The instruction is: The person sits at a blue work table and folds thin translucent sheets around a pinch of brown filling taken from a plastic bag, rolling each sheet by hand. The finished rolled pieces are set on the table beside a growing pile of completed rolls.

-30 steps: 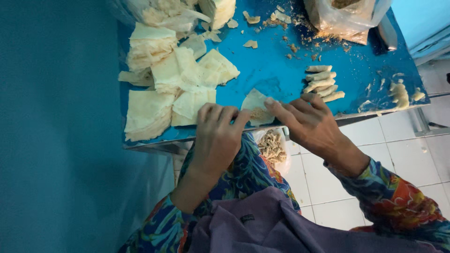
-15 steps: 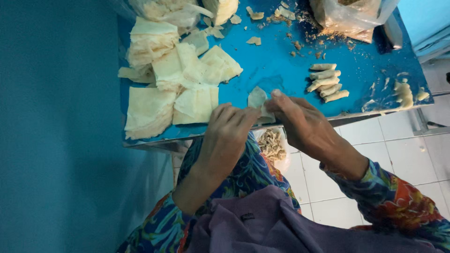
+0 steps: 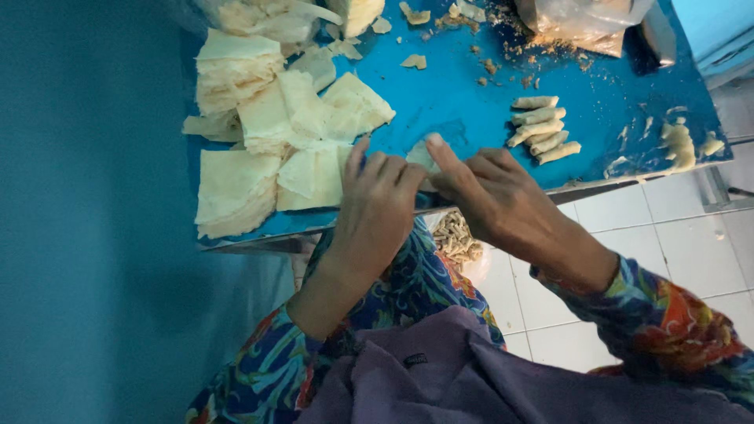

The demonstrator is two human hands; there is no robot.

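Pastry wrapper (image 3: 420, 155) between both hands

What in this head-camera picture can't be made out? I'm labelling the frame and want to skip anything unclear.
- Pale wrapper piece, head view: mostly covered by the left hand and right hand; its shape and any filling can't be told.
- Clear bag: cut off by the top edge; contents unclear.
- Small pale pieces below the blue table: partly hidden by the table edge and the hands; too small to identify.
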